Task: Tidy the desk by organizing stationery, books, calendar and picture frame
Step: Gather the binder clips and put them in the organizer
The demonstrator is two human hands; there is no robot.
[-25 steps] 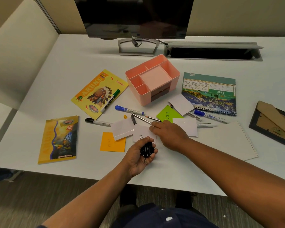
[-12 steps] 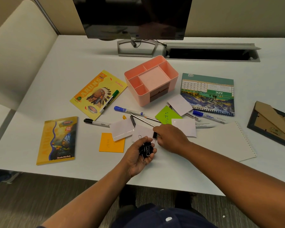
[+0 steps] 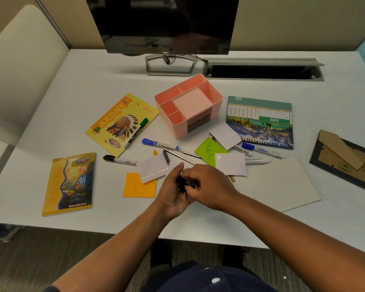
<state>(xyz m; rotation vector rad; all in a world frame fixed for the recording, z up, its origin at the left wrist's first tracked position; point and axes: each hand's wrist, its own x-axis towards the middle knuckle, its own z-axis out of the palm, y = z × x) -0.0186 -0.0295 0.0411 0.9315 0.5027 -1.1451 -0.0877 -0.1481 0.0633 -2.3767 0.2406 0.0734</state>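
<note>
Both hands meet near the front edge of the counter (image 3: 51, 85): the left hand (image 3: 173, 197) cups a bunch of black binder clips (image 3: 184, 183), and the right hand (image 3: 211, 186) pinches at the same bunch. Bare counter lies open at the far left and behind the pink organizer (image 3: 211, 106), whose visible compartments look empty. Beside it the calendar (image 3: 261, 121) lies flat; the picture frame (image 3: 346, 163) lies face down near the right edge.

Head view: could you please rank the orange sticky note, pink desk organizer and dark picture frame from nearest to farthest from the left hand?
1. Orange sticky note, just left of the left hand.
2. Pink desk organizer, behind it.
3. Dark picture frame, far right.
</note>
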